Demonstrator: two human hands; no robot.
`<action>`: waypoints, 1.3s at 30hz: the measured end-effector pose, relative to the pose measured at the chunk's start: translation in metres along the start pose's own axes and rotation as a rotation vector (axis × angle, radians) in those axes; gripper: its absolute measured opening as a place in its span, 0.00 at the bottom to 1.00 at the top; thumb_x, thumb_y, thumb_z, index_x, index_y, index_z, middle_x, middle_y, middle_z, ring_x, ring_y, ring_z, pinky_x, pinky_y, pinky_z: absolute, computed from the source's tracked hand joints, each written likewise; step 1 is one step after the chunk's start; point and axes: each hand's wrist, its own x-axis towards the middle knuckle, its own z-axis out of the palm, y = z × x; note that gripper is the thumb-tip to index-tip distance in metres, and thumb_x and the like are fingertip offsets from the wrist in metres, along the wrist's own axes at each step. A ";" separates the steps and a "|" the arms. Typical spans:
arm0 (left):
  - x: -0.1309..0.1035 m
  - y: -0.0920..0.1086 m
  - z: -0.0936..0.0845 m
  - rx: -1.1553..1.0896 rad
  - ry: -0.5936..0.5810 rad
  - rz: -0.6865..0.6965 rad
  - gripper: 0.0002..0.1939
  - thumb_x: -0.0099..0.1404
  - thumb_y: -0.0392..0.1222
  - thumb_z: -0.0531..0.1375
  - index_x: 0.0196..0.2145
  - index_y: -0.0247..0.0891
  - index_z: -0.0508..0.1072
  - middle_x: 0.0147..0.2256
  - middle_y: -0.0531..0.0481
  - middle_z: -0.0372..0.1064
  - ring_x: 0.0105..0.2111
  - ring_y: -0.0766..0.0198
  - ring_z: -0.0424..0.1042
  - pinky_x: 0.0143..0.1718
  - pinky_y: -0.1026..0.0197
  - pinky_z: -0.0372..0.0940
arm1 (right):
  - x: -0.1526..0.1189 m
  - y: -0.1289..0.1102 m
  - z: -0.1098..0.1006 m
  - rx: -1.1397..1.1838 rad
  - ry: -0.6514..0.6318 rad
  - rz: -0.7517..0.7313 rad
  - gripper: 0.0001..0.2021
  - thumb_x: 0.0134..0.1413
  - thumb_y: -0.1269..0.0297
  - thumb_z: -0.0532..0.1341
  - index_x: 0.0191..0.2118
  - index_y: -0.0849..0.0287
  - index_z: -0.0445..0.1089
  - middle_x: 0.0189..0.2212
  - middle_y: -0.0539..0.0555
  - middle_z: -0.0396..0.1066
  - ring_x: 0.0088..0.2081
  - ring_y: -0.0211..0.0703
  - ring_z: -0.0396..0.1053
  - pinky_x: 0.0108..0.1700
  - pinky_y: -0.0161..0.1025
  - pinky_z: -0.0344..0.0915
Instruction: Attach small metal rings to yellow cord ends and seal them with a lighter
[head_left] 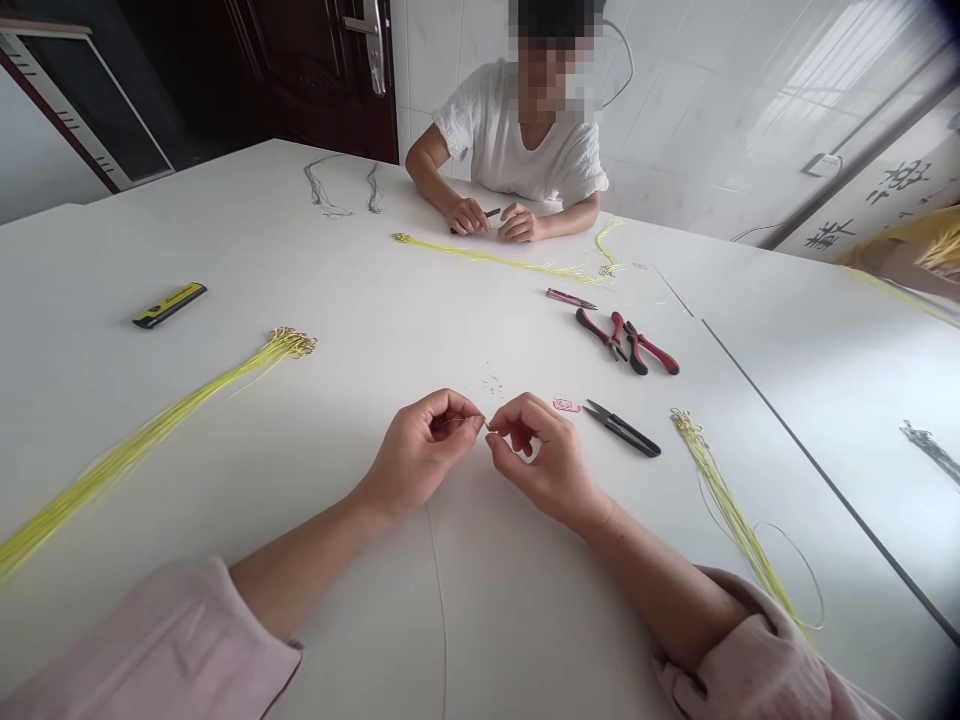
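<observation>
My left hand (427, 440) is closed in a pinch, with thumb and forefinger on a tiny gold fishing hook (489, 427). A thin pale fishing line (442, 620) hangs from below this hand and runs over the table toward me. The fingertips of my right hand (544, 455) meet at the hook from the other side, also in a pinch. Fingers hide most of the hook. Black thread snips (622, 428) lie just right of my right hand, near a small red printed mark (566, 405). Dark specks (491, 382) are scattered beyond my fingertips.
Yellow line bundles with gold hooks lie left (187, 405) and right (731, 510). Two red-and-black pliers (628, 340) and pink snips (571, 298) lie ahead. A yellow-black cutter (170, 305) is at left. Across the table (352, 290), a person (517, 150) works with both hands.
</observation>
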 end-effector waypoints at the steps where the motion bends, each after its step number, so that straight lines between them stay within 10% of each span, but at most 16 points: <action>1: 0.000 -0.001 0.000 0.005 -0.002 0.007 0.08 0.63 0.46 0.58 0.31 0.39 0.70 0.24 0.56 0.57 0.26 0.69 0.56 0.28 0.66 0.55 | 0.000 -0.001 0.000 0.016 0.001 0.023 0.03 0.49 0.70 0.59 0.33 0.58 0.65 0.29 0.50 0.66 0.25 0.33 0.57 0.28 0.34 0.59; 16: -0.002 -0.001 0.001 0.135 -0.017 0.071 0.03 0.61 0.38 0.58 0.29 0.40 0.68 0.23 0.58 0.57 0.24 0.71 0.55 0.26 0.67 0.56 | -0.001 -0.003 -0.003 0.188 -0.114 0.215 0.03 0.54 0.68 0.57 0.31 0.58 0.67 0.24 0.49 0.68 0.25 0.33 0.59 0.27 0.33 0.56; 26: -0.002 0.002 0.000 0.113 -0.176 -0.119 0.15 0.62 0.55 0.56 0.40 0.45 0.71 0.24 0.57 0.59 0.22 0.69 0.54 0.23 0.65 0.53 | 0.004 -0.002 -0.007 0.362 -0.043 0.320 0.05 0.53 0.65 0.57 0.28 0.58 0.64 0.20 0.46 0.56 0.23 0.32 0.51 0.24 0.32 0.50; 39: 0.002 0.005 0.000 0.026 -0.150 -0.088 0.14 0.61 0.53 0.59 0.39 0.41 0.71 0.36 0.50 0.70 0.30 0.66 0.64 0.31 0.63 0.60 | 0.003 -0.003 -0.009 0.513 -0.110 0.377 0.08 0.52 0.60 0.59 0.29 0.58 0.65 0.22 0.47 0.56 0.25 0.34 0.51 0.27 0.34 0.50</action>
